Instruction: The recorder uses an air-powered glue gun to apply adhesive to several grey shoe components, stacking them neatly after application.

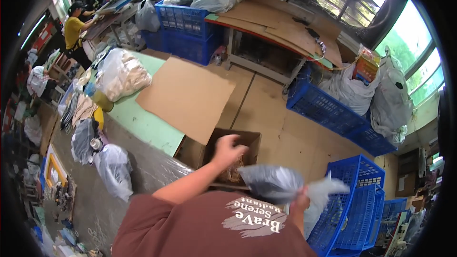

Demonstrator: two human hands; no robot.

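My right hand (pixel 300 201) grips the gathered neck of a clear plastic bag (pixel 272 181) with something dark inside. The bag's pale loose end (pixel 328 188) trails off to the right, smeared by motion. Stretched out ahead of my body, my left hand (pixel 229 150) hovers over a cardboard box (pixel 252 145) on the floor; its fingers are loosely bent and apart, with nothing seen between them. Brownish contents show low in the box, partly hidden by my left hand and the bag.
A flat cardboard sheet (pixel 188 96) overhangs the green-topped table (pixel 150 123) at left. Filled bags (pixel 121 74) lie on that table. Blue crates (pixel 354 200) stand close on my right, more (pixel 328 107) beyond. A workbench (pixel 266 19) stands ahead; a person (pixel 76 33) works far left.
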